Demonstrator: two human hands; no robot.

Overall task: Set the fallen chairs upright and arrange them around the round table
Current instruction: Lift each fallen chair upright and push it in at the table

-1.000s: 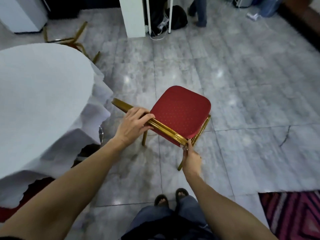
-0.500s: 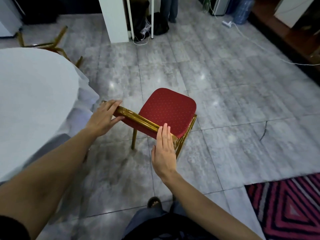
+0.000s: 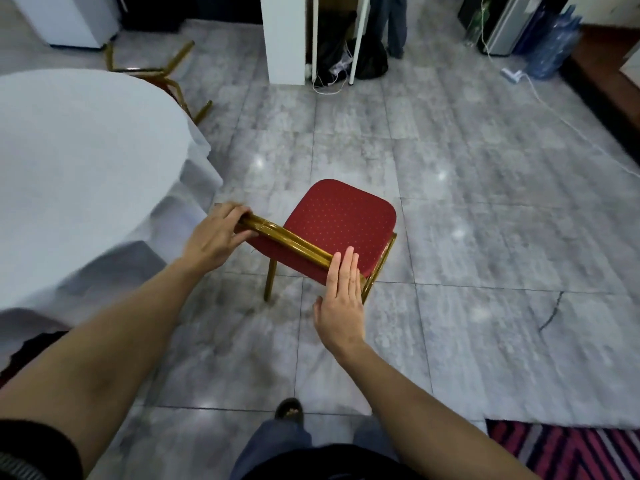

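Observation:
A chair with a red dotted seat [image 3: 341, 221] and a gold metal frame stands upright on the grey tile floor, just right of the round table under its white cloth [image 3: 79, 161]. My left hand [image 3: 216, 237] curls around the left end of the chair's gold top rail. My right hand [image 3: 341, 299] is flat, fingers straight and together, its fingertips resting on the rail's right end without gripping. A second gold-framed chair [image 3: 162, 72] lies tipped over behind the table, legs sticking out.
A white pillar [image 3: 285, 38] with black bags and cables stands at the back centre. A white cable runs along the floor at right. A blue water bottle [image 3: 554, 50] sits far right. A striped rug [image 3: 568, 452] lies at bottom right. My foot [image 3: 289, 408] is below the chair.
My right hand let go of the chair's right corner and now lies flat on the rail. The chair has shifted slightly toward the table. My left hand slid to the rail's left end.

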